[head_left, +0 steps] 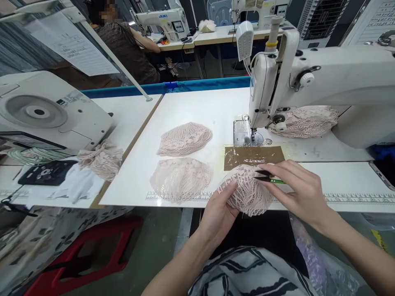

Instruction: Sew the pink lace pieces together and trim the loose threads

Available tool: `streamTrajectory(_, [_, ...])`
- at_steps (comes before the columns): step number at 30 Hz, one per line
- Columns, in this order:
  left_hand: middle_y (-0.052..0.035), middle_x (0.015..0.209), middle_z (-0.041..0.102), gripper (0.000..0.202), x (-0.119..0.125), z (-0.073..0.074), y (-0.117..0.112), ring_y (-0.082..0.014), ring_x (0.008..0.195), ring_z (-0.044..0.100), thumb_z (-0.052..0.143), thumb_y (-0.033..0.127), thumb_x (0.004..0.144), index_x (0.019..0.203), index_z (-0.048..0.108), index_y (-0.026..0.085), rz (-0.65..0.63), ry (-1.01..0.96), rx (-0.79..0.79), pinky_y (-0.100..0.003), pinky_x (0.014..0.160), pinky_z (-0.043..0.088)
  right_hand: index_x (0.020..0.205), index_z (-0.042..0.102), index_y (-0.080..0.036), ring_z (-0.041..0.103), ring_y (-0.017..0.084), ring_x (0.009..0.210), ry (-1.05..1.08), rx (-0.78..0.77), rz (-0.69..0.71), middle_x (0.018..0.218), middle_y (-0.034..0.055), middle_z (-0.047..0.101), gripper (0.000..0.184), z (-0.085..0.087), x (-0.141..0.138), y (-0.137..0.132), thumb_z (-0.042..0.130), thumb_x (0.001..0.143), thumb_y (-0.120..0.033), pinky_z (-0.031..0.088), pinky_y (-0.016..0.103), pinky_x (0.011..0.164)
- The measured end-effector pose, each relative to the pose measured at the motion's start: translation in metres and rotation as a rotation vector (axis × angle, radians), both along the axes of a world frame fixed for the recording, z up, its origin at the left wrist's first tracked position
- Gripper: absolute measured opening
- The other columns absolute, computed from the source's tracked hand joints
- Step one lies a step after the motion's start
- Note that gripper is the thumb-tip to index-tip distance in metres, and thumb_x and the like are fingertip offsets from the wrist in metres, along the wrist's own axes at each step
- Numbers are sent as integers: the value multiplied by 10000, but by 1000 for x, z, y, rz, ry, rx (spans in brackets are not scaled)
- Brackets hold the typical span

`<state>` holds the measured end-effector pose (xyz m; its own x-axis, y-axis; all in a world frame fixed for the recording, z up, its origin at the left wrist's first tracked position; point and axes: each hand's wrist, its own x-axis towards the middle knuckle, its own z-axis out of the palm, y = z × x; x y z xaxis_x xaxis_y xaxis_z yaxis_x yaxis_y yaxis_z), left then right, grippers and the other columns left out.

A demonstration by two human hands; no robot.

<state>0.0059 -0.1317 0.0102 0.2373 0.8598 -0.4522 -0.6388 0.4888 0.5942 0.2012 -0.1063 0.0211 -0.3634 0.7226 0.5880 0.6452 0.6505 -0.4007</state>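
**Holding a lace piece (247,195) at the counter's (216,107) near edge**

Taking that piece as the centre of our dial, twelve pointing away from us, we have it in our left grip (220,213), which is at seven to eight o'clock, thumb on top and fingers underneath. The lace overhangs the near edge. Our right grip (299,189), at three, is closed on green-handled snips (268,179); their black blades are parted, pointing to nine over the lace's upper right. We cannot tell whether the tips touch it.

Two more pieces lie flat: a see-through lace cup (182,181) at nine, near our work, and a denser lace cup (185,139) at ten, just beyond it. At twelve we see a brown patch (254,158) and then the needle plate (242,133) of our sewing machine (327,78). Between one and two, a lace bundle (308,123) sits under the machine's arm. Further off, between ten and eleven, a co-worker (126,53) sits facing away from us.
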Motion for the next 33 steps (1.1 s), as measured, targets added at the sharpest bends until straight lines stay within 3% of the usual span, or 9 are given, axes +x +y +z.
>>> streamTrajectory(7, [-95, 1220, 667, 367, 1, 0, 1, -252, 1143, 622, 625, 253, 898, 1255, 607, 172, 9, -6, -3, -362, 978, 519, 1145, 640, -170, 598, 145, 682, -234, 206, -52, 777, 31, 663, 289, 0, -1, -5, 643, 857, -149, 449, 274, 633])
streamTrajectory(17, [-98, 1224, 662, 357, -1, 1, 2, -250, 1138, 619, 603, 282, 916, 1256, 607, 176, -19, 6, -15, -354, 965, 521, 1183, 618, -211, 603, 135, 672, -275, 201, -64, 769, 12, 666, 308, -2, 0, -5, 614, 881, -154, 436, 270, 623])
streamTrajectory(33, [-87, 1234, 657, 381, 0, -1, 1, -246, 1134, 620, 616, 279, 907, 1278, 591, 196, -7, -1, -1, -351, 959, 523, 1165, 631, -157, 590, 142, 683, -292, 228, -43, 774, 27, 656, 328, -1, 0, -5, 664, 839, -132, 443, 275, 631])
